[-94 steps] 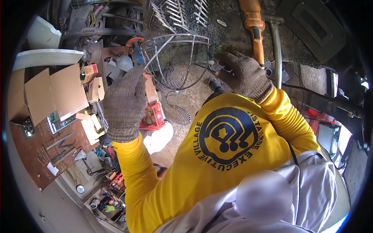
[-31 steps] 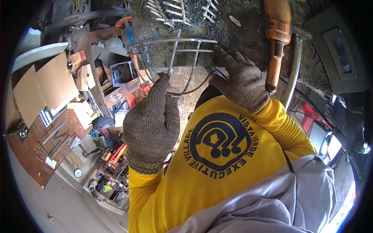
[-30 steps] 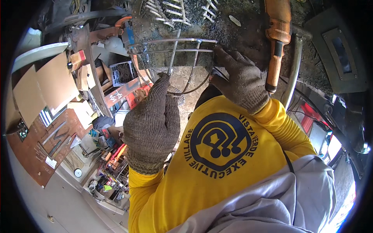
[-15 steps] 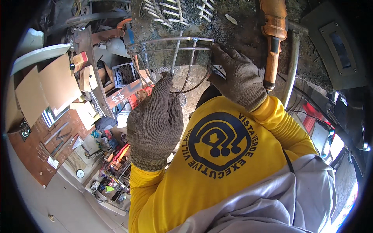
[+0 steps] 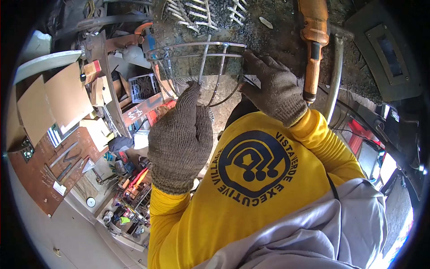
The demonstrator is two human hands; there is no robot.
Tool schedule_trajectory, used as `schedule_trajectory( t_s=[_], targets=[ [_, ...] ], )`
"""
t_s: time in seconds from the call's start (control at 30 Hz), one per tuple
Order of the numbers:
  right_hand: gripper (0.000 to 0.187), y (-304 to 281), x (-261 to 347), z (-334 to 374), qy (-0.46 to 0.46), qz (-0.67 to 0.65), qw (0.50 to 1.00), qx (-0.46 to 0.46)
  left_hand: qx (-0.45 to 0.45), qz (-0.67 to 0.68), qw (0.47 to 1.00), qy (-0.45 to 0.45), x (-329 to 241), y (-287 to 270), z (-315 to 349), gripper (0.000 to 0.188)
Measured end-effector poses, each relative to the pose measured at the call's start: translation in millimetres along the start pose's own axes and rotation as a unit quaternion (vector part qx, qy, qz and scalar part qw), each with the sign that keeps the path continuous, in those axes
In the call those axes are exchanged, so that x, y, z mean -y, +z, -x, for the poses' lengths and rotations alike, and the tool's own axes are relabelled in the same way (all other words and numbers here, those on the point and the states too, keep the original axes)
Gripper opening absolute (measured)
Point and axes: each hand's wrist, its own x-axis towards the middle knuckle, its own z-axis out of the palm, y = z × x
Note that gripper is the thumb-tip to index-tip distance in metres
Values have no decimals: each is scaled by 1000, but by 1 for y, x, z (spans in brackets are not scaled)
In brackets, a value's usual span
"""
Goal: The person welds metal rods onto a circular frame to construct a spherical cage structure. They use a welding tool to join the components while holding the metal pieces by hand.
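Note:
A rounded cage-like frame of thin metal rods (image 5: 223, 55) stands at the near edge of a dark, rough metal worktop (image 5: 255, 40). My left hand (image 5: 180, 136), in a brown knitted glove, is closed around the lower end of a straight metal rod (image 5: 204, 58) that crosses the frame's hoops. Its fingertips are mostly hidden behind the glove's back. At the frame's right end, my gloved right hand (image 5: 277, 85) grips the hoops, thumb below and fingers above. The frame's lower part hangs past the worktop edge.
An orange power tool (image 5: 313, 31) lies right of my right hand, beside a metal pipe (image 5: 336, 80). Further right is a dark welding mask (image 5: 387, 54). Comb-shaped metal pieces (image 5: 204, 13) lie at the back. Cardboard (image 5: 67, 98) and a white crate (image 5: 143, 86) are at left.
My left hand has shifted slightly up and to the right along the rod. The right hand and the frame stay almost where they were.

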Motion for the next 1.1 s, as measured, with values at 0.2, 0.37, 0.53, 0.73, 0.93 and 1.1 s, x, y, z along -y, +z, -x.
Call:
schedule_trajectory(
  t_s=[0.2,0.37,0.53,0.73,0.93,1.1],
  targets=[
    [72,1,4,2,0,45,999,5,28,13,998,-45,-3,-1,0,41],
    [75,0,5,1,2,43,999,9,-48,9,999,11,5,14,7,46],
    [76,0,4,0,2,56,998,24,-8,-20,1000,-19,-1,8,7,48],
    [75,0,6,0,3,71,997,24,9,23,999,-45,-1,2,4,43],
    [73,0,5,-1,-5,49,999,5,53,43,995,-74,15,-40,-15,33],
    [71,1,4,-2,2,3,1000,-4,102,8,993,-65,17,-49,-22,30]
  ],
)
